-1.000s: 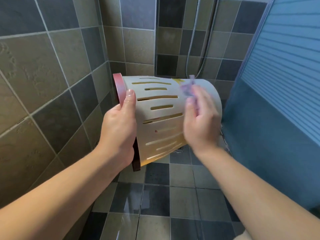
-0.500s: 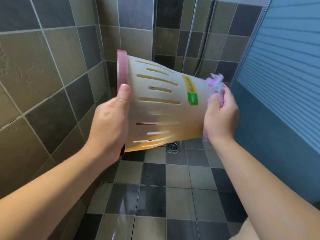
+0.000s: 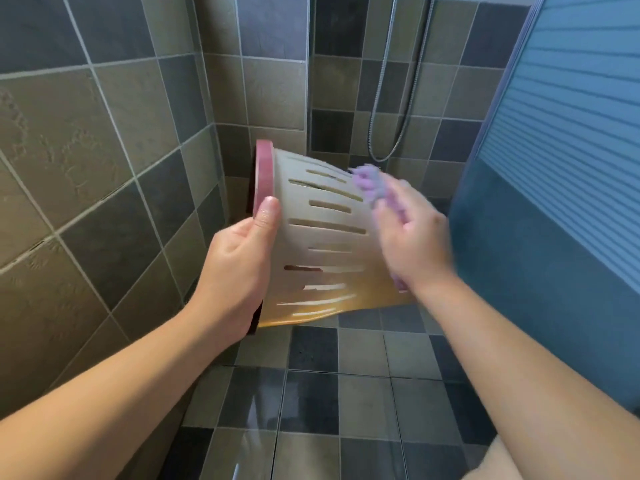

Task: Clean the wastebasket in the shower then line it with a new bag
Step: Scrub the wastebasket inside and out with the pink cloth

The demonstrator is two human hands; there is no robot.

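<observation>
A cream slotted wastebasket point(image 3: 322, 237) with a pink rim point(image 3: 264, 178) is held on its side above the shower floor, its mouth facing left toward the wall. My left hand point(image 3: 239, 261) grips it at the rim, thumb on the outer wall. My right hand point(image 3: 412, 240) presses a purple cloth point(image 3: 370, 183) against the basket's upper side near its base. The hand is blurred by motion. The basket's inside and bottom are hidden.
Tiled walls close in on the left and behind. A metal shower hose point(image 3: 384, 109) hangs on the back wall. A blue ribbed shower panel point(image 3: 561, 168) stands at the right. The tiled floor point(image 3: 311, 393) below looks wet.
The basket has been turned in my hands, hiding its yellow-green label. My right hand with the cloth has slid from the base end up onto the upper side.
</observation>
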